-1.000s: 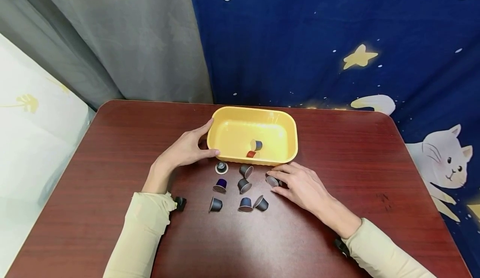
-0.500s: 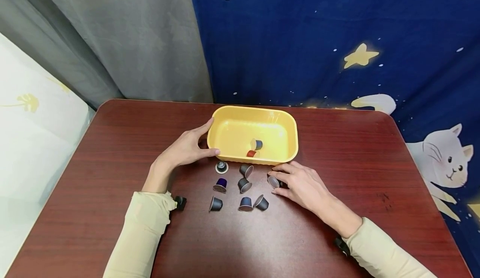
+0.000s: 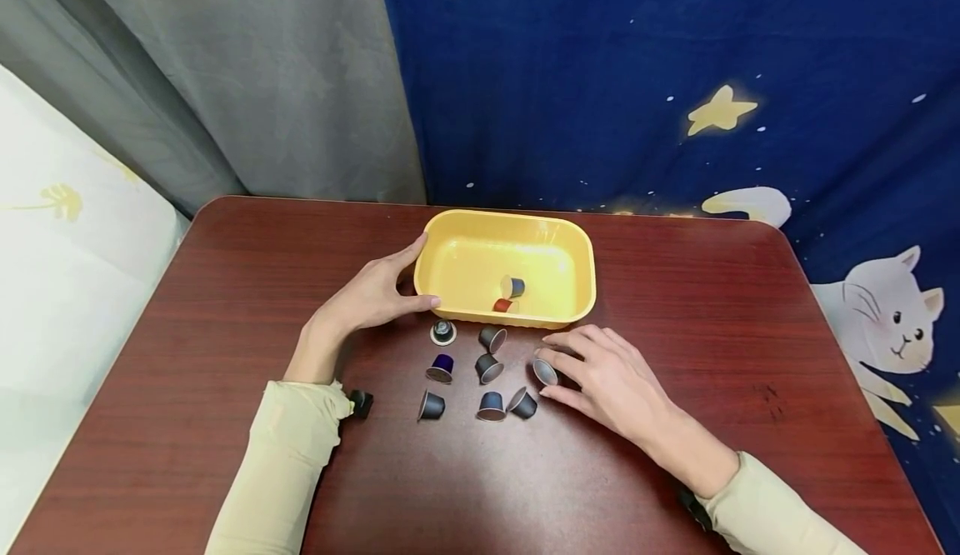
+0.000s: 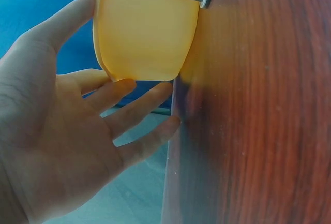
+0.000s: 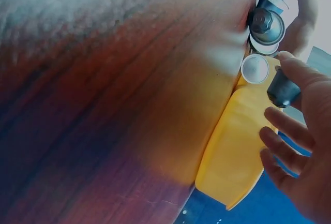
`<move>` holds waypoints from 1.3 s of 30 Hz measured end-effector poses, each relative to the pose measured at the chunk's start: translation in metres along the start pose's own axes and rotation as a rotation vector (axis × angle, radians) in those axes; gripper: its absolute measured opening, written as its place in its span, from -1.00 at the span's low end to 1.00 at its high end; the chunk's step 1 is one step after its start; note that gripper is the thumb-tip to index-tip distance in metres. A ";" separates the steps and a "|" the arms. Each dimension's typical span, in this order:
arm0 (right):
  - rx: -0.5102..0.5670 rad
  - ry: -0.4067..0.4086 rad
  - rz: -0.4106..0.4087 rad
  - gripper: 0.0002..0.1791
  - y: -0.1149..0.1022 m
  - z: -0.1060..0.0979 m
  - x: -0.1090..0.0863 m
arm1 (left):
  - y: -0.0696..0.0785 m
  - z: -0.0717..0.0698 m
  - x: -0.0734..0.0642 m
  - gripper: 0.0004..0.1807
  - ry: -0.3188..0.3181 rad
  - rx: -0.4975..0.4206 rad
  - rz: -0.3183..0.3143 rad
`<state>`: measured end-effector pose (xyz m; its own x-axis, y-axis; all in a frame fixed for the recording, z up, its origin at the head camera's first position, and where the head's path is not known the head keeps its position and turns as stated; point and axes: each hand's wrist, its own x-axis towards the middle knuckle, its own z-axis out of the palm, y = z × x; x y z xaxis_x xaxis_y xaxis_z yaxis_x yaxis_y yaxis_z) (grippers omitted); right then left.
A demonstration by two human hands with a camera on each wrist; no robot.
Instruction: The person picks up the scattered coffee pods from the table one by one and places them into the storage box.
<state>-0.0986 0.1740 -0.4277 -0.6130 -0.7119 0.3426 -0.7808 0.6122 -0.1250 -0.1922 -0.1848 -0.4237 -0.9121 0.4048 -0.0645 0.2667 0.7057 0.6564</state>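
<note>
My left hand [image 3: 367, 297] spans the left end of a yellow plastic tray [image 3: 461, 267], its thumb on the near corner and its index finger on the far corner. In the left wrist view its other fingers lie slightly bent at the tray's end wall [image 4: 145, 32]. My right hand [image 3: 615, 384] is spread around a dark coffee capsule [image 3: 545, 372] lying on its side, with the pale lid facing left. The right wrist view shows this capsule's body [image 5: 283, 88] between thumb and index finger, with a gap towards the index finger.
Several other coffee capsules lie before the tray, among them a purple one [image 3: 441, 368] and a black upturned one [image 3: 443, 332]. Inside the tray are a blue capsule [image 3: 513, 287] and a red one [image 3: 503, 306]. The brown table [image 3: 675, 288] ends at curtains behind.
My right hand has shifted slightly towards me and its fingers have spread wider. The capsule between them has moved a little nearer. My left hand stays on the tray.
</note>
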 end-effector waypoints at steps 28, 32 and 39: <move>-0.002 0.115 -0.016 -0.53 0.021 -0.017 0.022 | -0.002 -0.002 0.003 0.13 0.005 0.006 0.024; 0.009 0.109 -0.005 -0.51 0.024 -0.016 0.025 | -0.003 -0.002 0.003 0.14 0.010 0.006 0.027; -0.002 0.099 0.003 -0.49 0.026 -0.017 0.033 | -0.004 -0.001 0.000 0.18 -0.010 -0.004 0.035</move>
<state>-0.1372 0.1724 -0.4034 -0.6000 -0.6730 0.4325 -0.7789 0.6148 -0.1240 -0.1940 -0.1884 -0.4255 -0.8990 0.4353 -0.0493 0.2973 0.6889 0.6611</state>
